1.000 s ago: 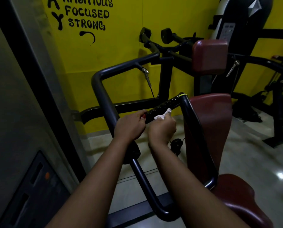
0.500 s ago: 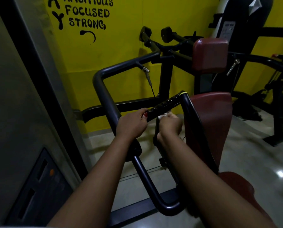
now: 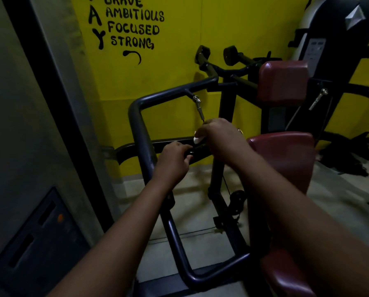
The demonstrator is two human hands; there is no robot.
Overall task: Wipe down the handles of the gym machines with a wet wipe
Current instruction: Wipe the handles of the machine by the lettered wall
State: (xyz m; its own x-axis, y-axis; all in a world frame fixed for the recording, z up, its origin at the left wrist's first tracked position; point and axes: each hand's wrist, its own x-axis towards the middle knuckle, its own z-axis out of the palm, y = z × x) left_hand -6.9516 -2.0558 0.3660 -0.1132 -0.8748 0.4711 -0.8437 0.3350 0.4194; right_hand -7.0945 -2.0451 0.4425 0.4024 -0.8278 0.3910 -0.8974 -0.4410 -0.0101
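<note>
Your right hand [image 3: 220,137] now sits higher on the stiff handle [image 3: 198,149], pinching the limp wipe [image 3: 197,139], while your left hand [image 3: 172,160] grips its end.

the left hand [image 3: 175,160] is holding the left end of the handle [image 3: 195,151]. the right hand [image 3: 221,139] is lying over the handle just to the right, with the wet wipe [image 3: 197,139] poking out at its left edge. the bent tube frame [image 3: 139,123] is running left of both hands and down below them. the back pad [image 3: 286,159] is standing right of the hands, with the upper pad [image 3: 283,82] sitting above it. the lettered wall [image 3: 179,50] is standing behind everything.
</note>
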